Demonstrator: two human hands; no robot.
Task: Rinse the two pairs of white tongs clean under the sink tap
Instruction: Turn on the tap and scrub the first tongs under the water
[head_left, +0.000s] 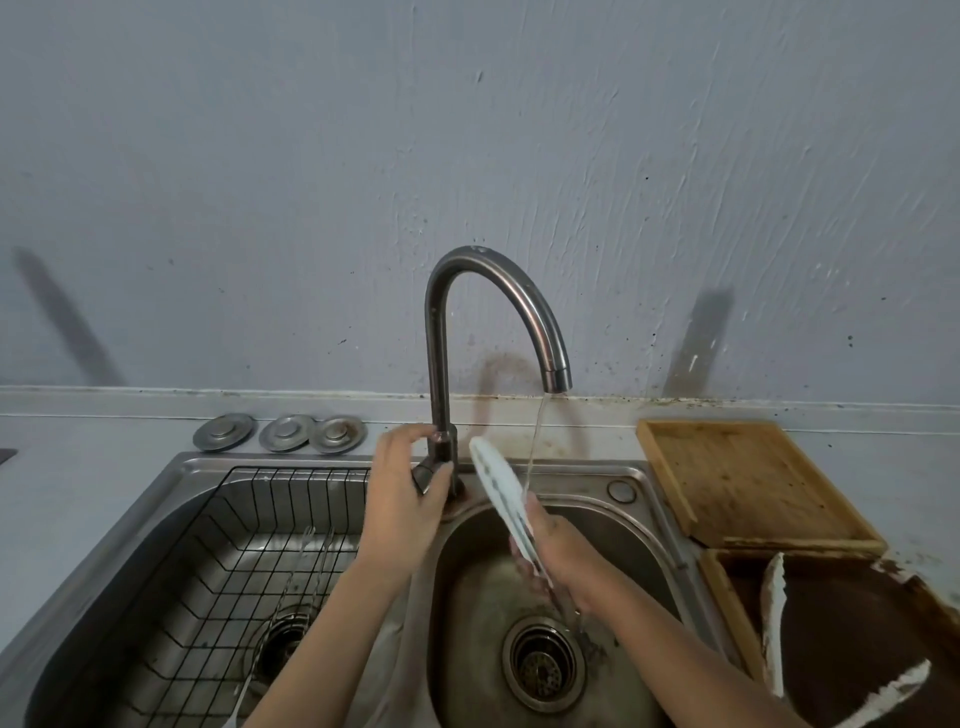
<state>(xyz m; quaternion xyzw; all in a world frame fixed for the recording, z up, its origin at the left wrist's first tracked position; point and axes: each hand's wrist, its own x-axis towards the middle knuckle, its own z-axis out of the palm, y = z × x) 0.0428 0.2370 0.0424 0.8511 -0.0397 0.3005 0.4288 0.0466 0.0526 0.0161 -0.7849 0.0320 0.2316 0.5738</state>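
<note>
Both bare forearms are reaching forward and up from the bottom edge, angled toward each other. The left hand (402, 499) is curling its fingers and thumb around the base and lever of the tap (441, 457), wrist slightly bent and the back of the hand facing the camera. The right hand (558, 558) is sitting lower and to the right, gripping one pair of white tongs (501, 488) by the handle end, with the thumb lying along the side.
</note>
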